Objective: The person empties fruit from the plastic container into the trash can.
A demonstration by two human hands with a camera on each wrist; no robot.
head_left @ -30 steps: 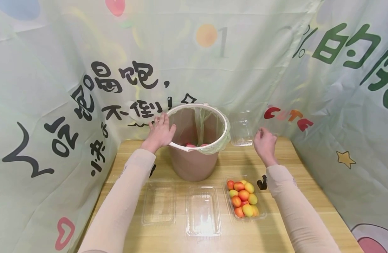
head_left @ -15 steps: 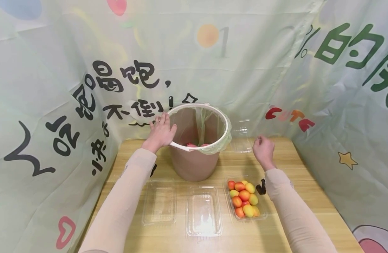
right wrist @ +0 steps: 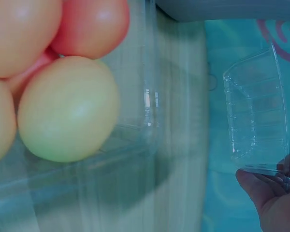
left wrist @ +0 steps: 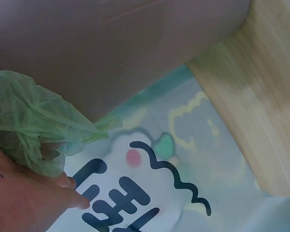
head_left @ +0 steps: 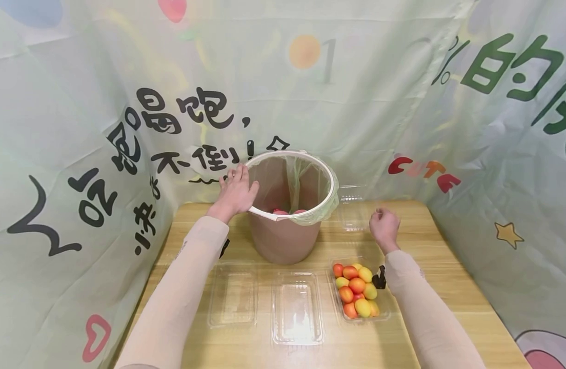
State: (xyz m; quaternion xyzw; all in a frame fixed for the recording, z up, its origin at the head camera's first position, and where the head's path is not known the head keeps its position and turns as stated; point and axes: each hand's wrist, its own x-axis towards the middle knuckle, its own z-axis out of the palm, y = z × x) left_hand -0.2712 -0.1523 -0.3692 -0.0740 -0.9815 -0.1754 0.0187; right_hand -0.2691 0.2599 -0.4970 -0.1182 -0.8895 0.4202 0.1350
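My left hand (head_left: 236,192) rests on the left side of the white rim of a brownish-pink trash bin (head_left: 283,241), its fingers spread. A pale green liner bag (head_left: 328,205) drapes over that rim, bunched beside the left hand in the left wrist view. Round red things (head_left: 280,211) lie down inside the bin. To the right of the bin, my right hand (head_left: 384,226) pinches the edge of a clear plastic box (right wrist: 258,116) between thumb and fingers; the box looks empty. In the right wrist view it stands tilted against the backdrop.
Two clear boxes, one left (head_left: 233,297) and one middle (head_left: 297,307), lie on the wooden table (head_left: 426,307). Right of them, a box holds egg-shaped red and yellow fruits (head_left: 357,285), below my right forearm. Printed cloth walls (head_left: 347,113) enclose the back and sides.
My right hand has come down and toward me with the clear box, away from the back cloth. The left hand has stayed on the rim.
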